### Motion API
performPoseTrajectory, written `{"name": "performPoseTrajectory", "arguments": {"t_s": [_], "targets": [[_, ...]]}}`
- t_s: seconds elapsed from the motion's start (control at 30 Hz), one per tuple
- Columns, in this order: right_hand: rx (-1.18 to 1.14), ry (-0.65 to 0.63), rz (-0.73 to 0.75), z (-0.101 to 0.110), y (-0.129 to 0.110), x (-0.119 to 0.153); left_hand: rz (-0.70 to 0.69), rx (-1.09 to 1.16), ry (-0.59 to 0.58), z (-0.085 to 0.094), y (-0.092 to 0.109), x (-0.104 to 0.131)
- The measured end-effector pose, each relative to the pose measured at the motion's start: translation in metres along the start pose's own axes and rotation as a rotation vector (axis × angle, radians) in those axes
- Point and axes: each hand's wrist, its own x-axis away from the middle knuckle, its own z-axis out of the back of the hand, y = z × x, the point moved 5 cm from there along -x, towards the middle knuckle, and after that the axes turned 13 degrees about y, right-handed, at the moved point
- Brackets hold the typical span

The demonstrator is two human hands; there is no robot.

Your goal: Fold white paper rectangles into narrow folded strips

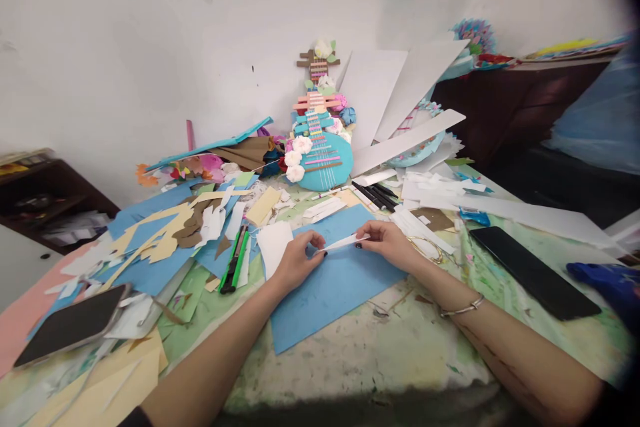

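Observation:
A narrow white paper strip [343, 242] stretches between my two hands, above a blue sheet [320, 300] lying on the table. My left hand [303, 255] pinches the strip's left end between thumb and fingers. At the other end, my right hand [384, 243] is closed on the strip in a similar pinch. A piece of white paper [274, 247] lies just left of my left hand. Farther left is a green and black cutter knife [235, 260]. Behind the hands are folded white strips [324, 209] and several black pens [375, 195].
A blue paper instrument with white flowers [325, 163] leans against the wall. Phones lie at the left [73, 325] and right [535, 272]. Paper scraps [163, 230] cover the left side, and a golden ring [425, 250] sits beside my right wrist.

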Motion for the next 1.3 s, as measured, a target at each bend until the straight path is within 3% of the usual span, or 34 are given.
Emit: {"name": "performPoseTrajectory", "arguments": {"t_s": [0.43,1.07,1.3], "targets": [[-0.236,0.121,-0.07,-0.001,-0.014,0.0,0.004,0.079,-0.022,-0.002,0.007,0.001],[-0.251,0.219,-0.115,0.01,-0.015,-0.002,0.086,0.123,-0.071,-0.004,0.012,0.003],[-0.214,0.199,-0.094,0.005,-0.014,-0.003,0.1,0.108,-0.018,-0.002,0.014,0.001]]}}
